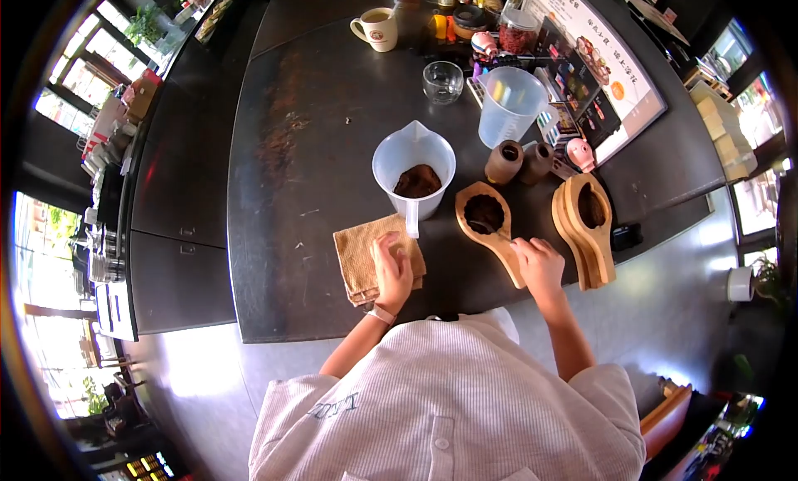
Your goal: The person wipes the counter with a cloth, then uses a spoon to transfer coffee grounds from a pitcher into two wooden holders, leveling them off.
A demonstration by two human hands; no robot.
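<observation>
My left hand (393, 271) lies over a folded brown cloth (357, 252), fingers loosely curled and apart, holding nothing visible. Above it stands a clear plastic measuring jug (391, 167) with dark brown matter at its bottom, its handle towards me. A wooden paddle-shaped mould (470, 200) with a scalloped cavity lies to the right, dark brown matter inside. At its handle my right hand (540, 266) has its fingers pinched together; whatever is between them is too small to make out. Further right, several stacked wooden moulds (572, 236) lie beside that hand, the top cavity dark inside.
Behind the moulds stand two small brown clay vessels (504, 162) and a second plastic jug (511, 107). A glass cup (442, 83) and a cream mug (378, 30) are farther back. A menu board (607, 57) leans at the right, near a pink pig figurine (580, 154).
</observation>
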